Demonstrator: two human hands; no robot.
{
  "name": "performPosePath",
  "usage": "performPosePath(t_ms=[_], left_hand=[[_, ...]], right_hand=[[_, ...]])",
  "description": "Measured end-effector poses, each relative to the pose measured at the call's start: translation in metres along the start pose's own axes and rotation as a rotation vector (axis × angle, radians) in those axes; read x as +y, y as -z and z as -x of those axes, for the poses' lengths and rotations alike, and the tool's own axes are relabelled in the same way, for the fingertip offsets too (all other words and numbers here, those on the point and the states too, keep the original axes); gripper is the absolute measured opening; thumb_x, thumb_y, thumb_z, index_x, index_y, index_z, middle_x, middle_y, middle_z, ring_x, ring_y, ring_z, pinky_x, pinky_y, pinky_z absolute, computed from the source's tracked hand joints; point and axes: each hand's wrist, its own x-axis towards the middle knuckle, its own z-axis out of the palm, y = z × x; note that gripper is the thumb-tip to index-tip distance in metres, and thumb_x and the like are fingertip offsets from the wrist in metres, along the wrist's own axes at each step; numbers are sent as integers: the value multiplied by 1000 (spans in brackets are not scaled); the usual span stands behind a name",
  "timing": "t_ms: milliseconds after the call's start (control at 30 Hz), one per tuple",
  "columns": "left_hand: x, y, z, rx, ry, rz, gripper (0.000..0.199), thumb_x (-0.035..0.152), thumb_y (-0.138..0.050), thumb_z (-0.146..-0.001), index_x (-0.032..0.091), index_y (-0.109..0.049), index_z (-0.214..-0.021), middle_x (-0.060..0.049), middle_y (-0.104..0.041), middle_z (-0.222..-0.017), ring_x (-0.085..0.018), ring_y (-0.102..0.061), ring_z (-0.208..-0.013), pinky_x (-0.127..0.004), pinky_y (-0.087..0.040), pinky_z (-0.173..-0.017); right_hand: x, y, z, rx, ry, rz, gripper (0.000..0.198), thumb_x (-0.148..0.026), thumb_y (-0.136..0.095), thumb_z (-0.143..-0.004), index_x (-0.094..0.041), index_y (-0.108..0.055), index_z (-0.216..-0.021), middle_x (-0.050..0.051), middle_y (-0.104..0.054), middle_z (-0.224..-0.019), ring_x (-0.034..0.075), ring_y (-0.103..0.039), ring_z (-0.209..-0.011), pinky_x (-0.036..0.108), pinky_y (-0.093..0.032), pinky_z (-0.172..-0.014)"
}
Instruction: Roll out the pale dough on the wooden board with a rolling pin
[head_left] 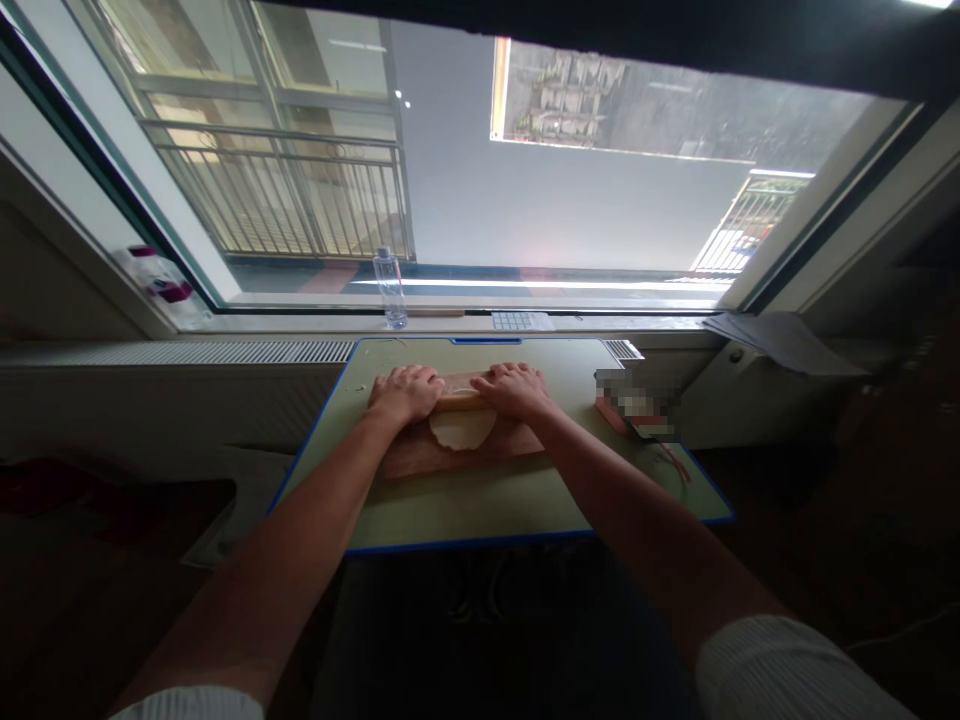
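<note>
A wooden rolling pin [459, 402] lies across a flat sheet of dough [463, 432], with part of the dough showing on its near side. My left hand [406, 392] is closed over the pin's left end. On the right end, my right hand [514, 388] grips it in the same way, fingers pointing away from me. Both pin ends are hidden under the hands. Beneath the dough is a reddish wooden board [420, 458], resting on a pale green table [465, 505] with a blue edge.
A clear plastic bottle [390, 288] stands on the windowsill behind the table. On the table's right lies a blurred-out item [637, 405] with a strap. A bottle with purple parts [161, 275] is at the far left; papers [784, 342] lie at the right.
</note>
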Motion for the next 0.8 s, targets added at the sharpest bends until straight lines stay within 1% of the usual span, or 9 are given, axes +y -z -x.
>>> performPosePath(t_ms=[100,167,300,400,567,667,800], left_hand=[[-1,1,-3,-6,15,-5,60,55,-29,-105,33,-69,-143,-11,-62,-160,-34,-56,-146,-58,-42,-123],[-1,2,-1,-15,20,-2,62,56,-29,-104,33,-69,-145,-13,-62,-159,-35,-57,-146,-59,-43,-122],[2,4,12,-46,2,-4,62,58,-31,-104,34,-66,-150,-11,-57,-165,-35,-54,-149,-59,-41,-124],[5,4,25,-53,-13,-25,60,57,-32,-105,35,-65,-150,-11,-59,-163,-33,-54,-149,-58,-42,-124],[8,4,48,-88,-10,-87,58,56,-32,-107,34,-62,-152,-9,-59,-162,-31,-53,-150,-54,-42,-125],[12,5,60,-108,-10,-116,56,54,-32,-108,35,-59,-154,-7,-58,-164,-29,-51,-152,-51,-41,-126],[14,5,69,-116,-39,-133,54,49,-31,-108,36,-59,-152,-6,-55,-167,-28,-51,-152,-51,-41,-125]], right_hand=[[1,2,-5,-12,4,12,81,-79,-37,-103,-22,-66,-151,17,-63,-158,39,-53,-146,57,-39,-120],[2,2,-1,-5,12,11,83,-80,-37,-102,-22,-66,-152,18,-61,-159,39,-52,-146,58,-37,-122],[3,2,20,19,11,-1,87,-82,-36,-101,-18,-68,-150,21,-61,-158,40,-52,-146,61,-34,-122],[2,2,36,16,6,1,88,-83,-36,-101,-16,-68,-150,22,-61,-157,41,-51,-146,61,-33,-122],[0,3,55,-10,-2,-16,90,-82,-40,-101,-14,-63,-155,25,-57,-161,42,-48,-148,63,-28,-125],[0,3,68,-23,8,-38,90,-83,-40,-101,-15,-62,-156,26,-55,-162,43,-46,-150,64,-26,-125],[1,3,84,-18,0,-52,90,-81,-39,-102,-14,-61,-157,26,-54,-164,43,-44,-152,64,-24,-126]])
